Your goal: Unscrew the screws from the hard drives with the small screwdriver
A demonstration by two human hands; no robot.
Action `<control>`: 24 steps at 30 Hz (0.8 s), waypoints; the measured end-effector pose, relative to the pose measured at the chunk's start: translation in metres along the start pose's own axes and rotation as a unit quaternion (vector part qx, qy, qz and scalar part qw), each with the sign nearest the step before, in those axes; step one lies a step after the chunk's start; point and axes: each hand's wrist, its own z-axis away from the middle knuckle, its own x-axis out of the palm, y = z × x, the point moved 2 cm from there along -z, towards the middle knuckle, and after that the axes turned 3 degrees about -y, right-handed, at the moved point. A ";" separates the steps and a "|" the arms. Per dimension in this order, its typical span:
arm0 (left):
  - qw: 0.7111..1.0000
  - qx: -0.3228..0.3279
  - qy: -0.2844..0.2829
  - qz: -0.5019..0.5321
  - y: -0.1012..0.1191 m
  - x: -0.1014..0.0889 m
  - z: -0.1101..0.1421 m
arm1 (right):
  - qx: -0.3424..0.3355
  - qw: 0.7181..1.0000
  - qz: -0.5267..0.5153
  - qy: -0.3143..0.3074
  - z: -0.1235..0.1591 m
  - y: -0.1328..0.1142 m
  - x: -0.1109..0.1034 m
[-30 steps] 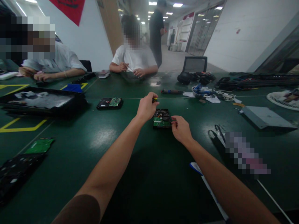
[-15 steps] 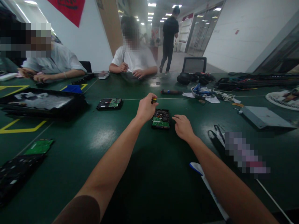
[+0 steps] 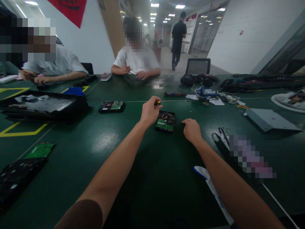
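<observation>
My left hand (image 3: 150, 112) is closed in a pinch around a small yellow-and-black piece (image 3: 158, 103), mostly hidden by the fingers. That hand is at the upper left edge of a hard drive (image 3: 165, 123), which lies on the table with its green circuit board showing at the near end. To the right of the drive, apart from it, my right hand (image 3: 192, 129) is held low over the table. Its index finger points toward the drive, the other fingers curl loosely, and nothing shows in it.
Another hard drive (image 3: 111, 106) lies left of centre, and more drives (image 3: 23, 168) lie at the near left. Black trays (image 3: 81, 106) are stacked behind them. At right are a grey metal case (image 3: 271, 120), a lanyard (image 3: 222, 140) and cables (image 3: 257, 84). Two people sit across the table; another walks behind.
My right hand has drawn away to the right from the hard drive. The drive sits slightly turned and shifted right. My left hand has moved a little right, still pinching. The walking person is farther off.
</observation>
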 end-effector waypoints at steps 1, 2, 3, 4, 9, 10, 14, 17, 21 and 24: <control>1.000 0.002 -0.002 0.005 0.000 0.001 0.001 | 0.017 1.000 0.002 0.005 0.000 0.003 0.000; 1.000 0.004 -0.005 0.009 0.000 0.002 0.001 | 0.038 0.999 0.006 0.013 0.000 0.006 -0.001; 1.000 0.007 -0.007 0.012 0.000 0.002 0.001 | 0.058 0.998 0.010 0.020 0.000 0.008 -0.003; 1.000 0.010 -0.009 0.013 0.000 0.002 0.001 | 0.076 0.997 0.015 0.025 0.000 0.011 -0.004; 1.000 0.009 -0.004 0.008 0.000 -0.001 -0.002 | 0.132 0.991 0.023 0.004 0.002 0.019 -0.006; 1.000 0.008 -0.002 0.008 0.001 -0.002 -0.003 | 0.135 0.991 0.022 0.002 0.002 0.020 -0.005; 1.000 0.016 -0.003 0.010 0.003 -0.004 -0.004 | 0.132 0.991 0.005 0.002 0.002 0.017 -0.001; 1.000 0.023 -0.004 0.008 0.006 -0.005 -0.003 | 0.141 0.990 0.007 -0.004 0.001 0.018 -0.001; 0.999 0.031 -0.003 0.006 0.009 -0.006 -0.003 | 0.145 0.989 0.032 -0.013 -0.001 0.020 -0.003; 1.000 0.029 -0.002 0.001 0.008 -0.006 -0.003 | 0.139 0.990 0.022 -0.020 -0.003 0.019 -0.004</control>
